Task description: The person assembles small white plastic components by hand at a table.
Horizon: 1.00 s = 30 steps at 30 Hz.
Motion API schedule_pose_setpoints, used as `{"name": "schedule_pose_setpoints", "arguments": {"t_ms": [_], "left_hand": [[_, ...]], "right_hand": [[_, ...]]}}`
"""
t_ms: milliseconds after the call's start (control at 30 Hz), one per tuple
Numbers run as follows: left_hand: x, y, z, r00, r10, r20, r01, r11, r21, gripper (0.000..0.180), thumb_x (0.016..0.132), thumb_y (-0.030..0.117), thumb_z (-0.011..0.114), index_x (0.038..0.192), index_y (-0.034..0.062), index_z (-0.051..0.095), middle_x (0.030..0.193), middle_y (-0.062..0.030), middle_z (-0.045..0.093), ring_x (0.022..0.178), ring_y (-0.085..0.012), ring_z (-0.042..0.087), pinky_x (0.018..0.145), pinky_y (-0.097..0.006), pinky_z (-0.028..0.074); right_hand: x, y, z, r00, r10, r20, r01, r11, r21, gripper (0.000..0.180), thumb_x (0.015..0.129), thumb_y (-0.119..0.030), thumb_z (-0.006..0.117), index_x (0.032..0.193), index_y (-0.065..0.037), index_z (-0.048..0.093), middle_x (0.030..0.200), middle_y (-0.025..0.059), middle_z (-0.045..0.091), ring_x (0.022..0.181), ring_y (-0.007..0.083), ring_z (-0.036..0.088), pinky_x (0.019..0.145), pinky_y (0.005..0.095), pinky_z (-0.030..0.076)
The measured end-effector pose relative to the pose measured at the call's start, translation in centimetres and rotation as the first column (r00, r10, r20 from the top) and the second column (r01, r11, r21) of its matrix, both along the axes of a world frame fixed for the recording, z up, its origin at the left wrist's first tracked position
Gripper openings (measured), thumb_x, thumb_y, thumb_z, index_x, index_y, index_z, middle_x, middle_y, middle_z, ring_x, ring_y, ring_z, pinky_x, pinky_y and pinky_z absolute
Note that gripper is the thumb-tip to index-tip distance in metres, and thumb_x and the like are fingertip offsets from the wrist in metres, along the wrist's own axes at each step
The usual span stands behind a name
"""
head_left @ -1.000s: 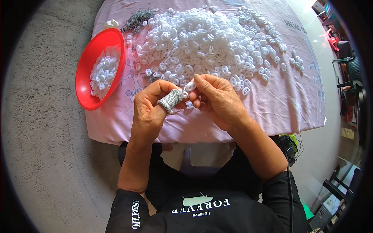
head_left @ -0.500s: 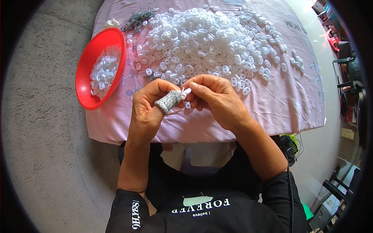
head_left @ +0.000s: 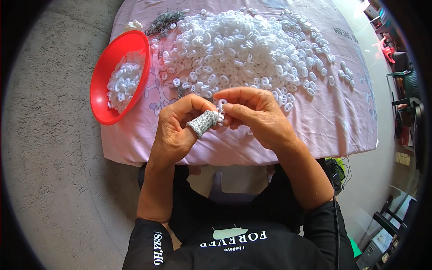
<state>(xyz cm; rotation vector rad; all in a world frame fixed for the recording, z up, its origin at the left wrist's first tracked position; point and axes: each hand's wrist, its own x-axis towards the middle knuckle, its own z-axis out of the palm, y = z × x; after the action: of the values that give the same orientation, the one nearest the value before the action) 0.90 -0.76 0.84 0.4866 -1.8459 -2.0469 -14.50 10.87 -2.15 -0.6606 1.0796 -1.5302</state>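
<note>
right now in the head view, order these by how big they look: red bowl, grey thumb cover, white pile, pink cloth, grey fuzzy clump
1. pink cloth
2. white pile
3. red bowl
4. grey thumb cover and grey fuzzy clump: too alike to rank, the clump lying farther off

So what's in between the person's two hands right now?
In the head view, small white pieces sit between the left hand and the right hand, pinched by both; exactly how many is hard to tell.
</note>
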Motion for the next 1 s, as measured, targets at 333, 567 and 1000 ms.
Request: {"name": "schedule_pose_setpoints", "arguments": {"t_ms": [333, 567, 1000], "left_hand": [[0.21, -0.66, 0.27, 0.984, 0.031, 0.174, -0.026, 0.999, -0.032, 0.005, 0.09, 0.0, 0.058, 0.093, -0.0024, 0.06, 0.084, -0.0056, 0.066, 0.078, -0.0097, 0.063, 0.073, -0.024, 0.052], [0.32, -0.71, 0.08, 0.979, 0.033, 0.199, -0.027, 0.999, -0.037, 0.005, 0.091, 0.001, 0.058, 0.093, -0.0024, 0.06, 0.083, -0.0055, 0.066, 0.077, -0.0091, 0.062, 0.072, -0.023, 0.051], [0.11, -0.59, 0.19, 0.965, 0.046, 0.257, -0.035, 0.998, -0.045, 0.006, 0.09, 0.003, 0.058, 0.091, -0.0024, 0.061, 0.082, -0.0047, 0.065, 0.075, -0.0084, 0.061, 0.07, -0.023, 0.051]], "right_hand": [[-0.11, -0.12, -0.28, 0.977, -0.074, 0.2, 0.065, 0.997, 0.05, 0.02, 0.092, -0.007, 0.06, 0.11, 0.004, 0.06, 0.091, 0.009, 0.066, 0.075, 0.0121, 0.067, 0.068, 0.0225, 0.056], [-0.34, -0.04, -0.52, 0.956, -0.044, 0.29, 0.033, 0.998, 0.044, 0.02, 0.093, -0.006, 0.058, 0.11, 0.005, 0.061, 0.089, 0.0108, 0.067, 0.075, 0.0122, 0.067, 0.072, 0.0237, 0.057], [-0.2, 0.0, -0.49, 0.97, -0.044, 0.239, 0.036, 0.999, 0.039, 0.021, 0.093, -0.008, 0.059, 0.11, 0.005, 0.063, 0.088, 0.011, 0.067, 0.075, 0.0124, 0.067, 0.072, 0.0237, 0.057]]}}
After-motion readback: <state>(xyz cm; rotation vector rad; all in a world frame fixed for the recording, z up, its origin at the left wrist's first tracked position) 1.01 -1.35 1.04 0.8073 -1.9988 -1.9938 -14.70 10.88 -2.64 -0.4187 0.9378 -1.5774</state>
